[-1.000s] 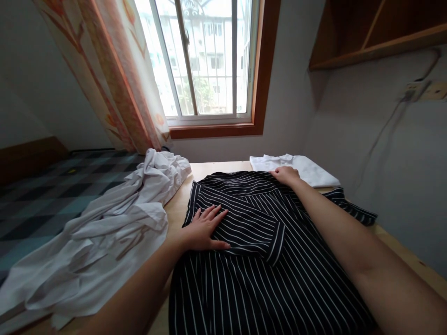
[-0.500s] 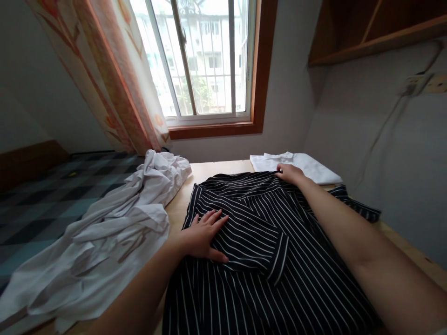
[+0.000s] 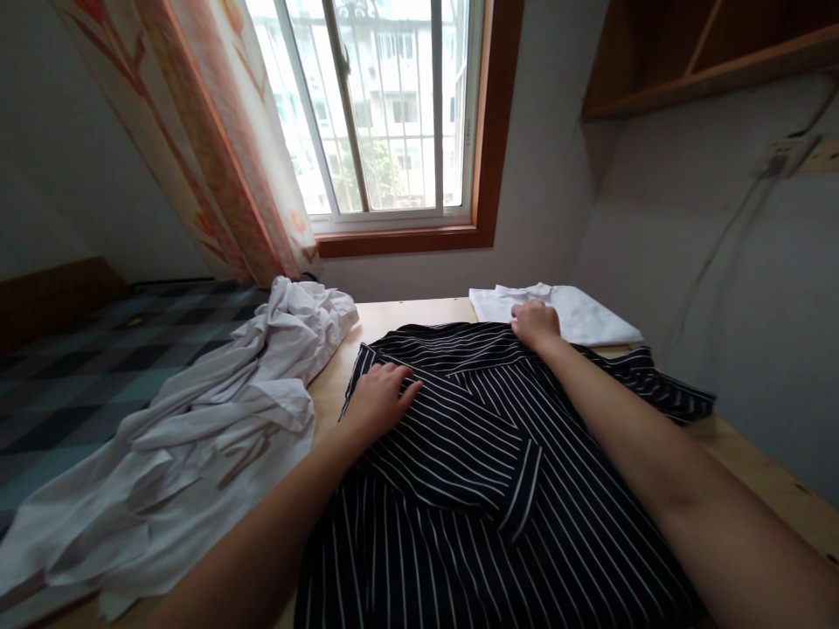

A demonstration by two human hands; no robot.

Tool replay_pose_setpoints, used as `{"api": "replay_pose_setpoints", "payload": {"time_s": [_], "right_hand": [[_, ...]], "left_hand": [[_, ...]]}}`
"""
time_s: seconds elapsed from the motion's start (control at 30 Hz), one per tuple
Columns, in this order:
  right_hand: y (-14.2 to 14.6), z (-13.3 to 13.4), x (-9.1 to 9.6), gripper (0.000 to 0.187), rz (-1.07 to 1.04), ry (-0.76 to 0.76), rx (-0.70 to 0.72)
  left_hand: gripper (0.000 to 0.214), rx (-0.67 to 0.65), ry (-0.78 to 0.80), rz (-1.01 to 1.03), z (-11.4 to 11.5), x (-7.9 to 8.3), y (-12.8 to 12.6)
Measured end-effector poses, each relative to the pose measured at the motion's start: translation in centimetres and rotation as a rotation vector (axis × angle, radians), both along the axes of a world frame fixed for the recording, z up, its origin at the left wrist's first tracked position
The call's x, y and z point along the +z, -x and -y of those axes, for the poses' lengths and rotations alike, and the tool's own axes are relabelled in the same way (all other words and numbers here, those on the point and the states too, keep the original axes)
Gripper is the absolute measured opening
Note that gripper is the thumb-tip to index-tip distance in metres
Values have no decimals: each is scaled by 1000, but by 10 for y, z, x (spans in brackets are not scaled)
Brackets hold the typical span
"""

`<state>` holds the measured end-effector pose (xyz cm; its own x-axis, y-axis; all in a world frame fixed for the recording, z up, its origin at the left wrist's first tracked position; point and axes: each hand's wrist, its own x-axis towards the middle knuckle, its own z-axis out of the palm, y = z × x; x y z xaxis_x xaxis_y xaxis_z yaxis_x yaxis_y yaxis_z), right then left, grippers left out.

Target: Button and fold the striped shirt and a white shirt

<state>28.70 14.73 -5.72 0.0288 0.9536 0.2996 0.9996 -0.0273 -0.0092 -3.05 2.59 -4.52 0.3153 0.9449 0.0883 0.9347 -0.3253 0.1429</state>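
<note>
A black shirt with thin white stripes [image 3: 485, 454] lies spread on a light wooden table [image 3: 406, 316], one sleeve folded across its middle. My left hand [image 3: 378, 393] rests on the shirt near its upper left shoulder, fingers curled downward onto the cloth. My right hand [image 3: 536, 322] sits at the shirt's far edge by the collar, fingers bent and pressing into the fabric; I cannot make out whether it pinches the cloth.
A crumpled white garment [image 3: 216, 419] lies heaped on the table's left side. A folded white shirt [image 3: 577, 316] sits at the far right corner. Behind are a window [image 3: 386, 114], a patterned curtain [image 3: 216, 140], a checkered bed [image 3: 98, 367] and a wall shelf [image 3: 708, 61].
My left hand slid up the shirt from its middle toward the upper left shoulder, its fingers now curled. My right hand shifted slightly at the collar edge.
</note>
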Motion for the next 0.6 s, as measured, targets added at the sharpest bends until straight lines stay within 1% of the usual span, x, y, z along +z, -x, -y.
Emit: {"api": "replay_pose_setpoints", "payload": {"time_s": [0.07,0.1,0.2,0.23,0.3,0.4,0.5,0.6], "right_hand": [[19,12,2,34,45,-126,100],[30,19,2,35,47,-146,176],[65,35,-5,36,-18,-67,399],[76,38,-9,36,-55,-16,436],[91,40,-21,39,-134,82,428],[101,37,-38,50,-204,215,346],[101,32,-48,58,-222,277,343],[101,28,-47,65,-228,317,358]], "left_hand": [[44,23,-86,3,-23,-4,-8],[44,29,-117,7,-35,-7,-11],[48,49,-166,29,-68,-18,-18],[49,61,-156,29,-76,-22,-19],[53,114,-116,7,-86,-32,-21],[57,189,-74,-43,-90,-45,-21],[61,165,-7,-71,-93,-49,-16],[64,129,51,-82,-101,-47,-9]]}}
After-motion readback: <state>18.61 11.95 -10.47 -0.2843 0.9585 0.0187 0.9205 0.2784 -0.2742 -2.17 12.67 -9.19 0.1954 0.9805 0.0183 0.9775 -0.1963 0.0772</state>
